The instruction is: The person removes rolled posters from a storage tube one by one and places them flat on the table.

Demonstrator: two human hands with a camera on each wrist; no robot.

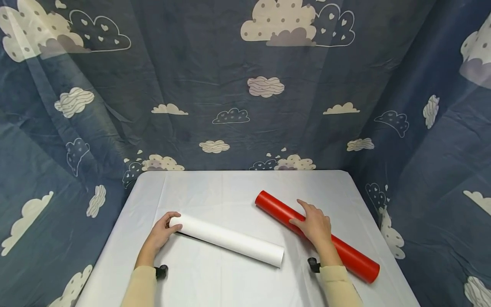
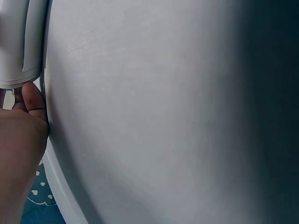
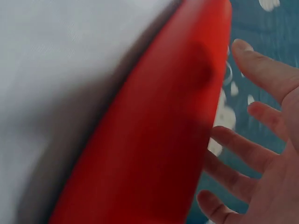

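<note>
A white paper roll (image 1: 230, 241) lies at a slant on the white table. At its far left end my left hand (image 1: 163, 232) holds it, thumb on the near side and fingers on the far side. The left wrist view shows the roll's loose edge (image 2: 32, 42) and layered end, with my left hand (image 2: 28, 107) right at the end. A longer red roll (image 1: 354, 258) slants across the right side of the table. Above its middle, my right hand (image 1: 315, 224) has its fingers spread. In the right wrist view my right hand (image 3: 261, 154) is beside the red roll (image 3: 149, 126), fingers apart.
A white cloth covers the table (image 1: 203, 192), with rounded far corners. Dark blue curtains (image 1: 184, 76) with cloud prints hang behind it and on both sides. Each wrist wears a small black camera, one by the left sleeve (image 1: 140, 285), one by the right sleeve (image 1: 339, 285).
</note>
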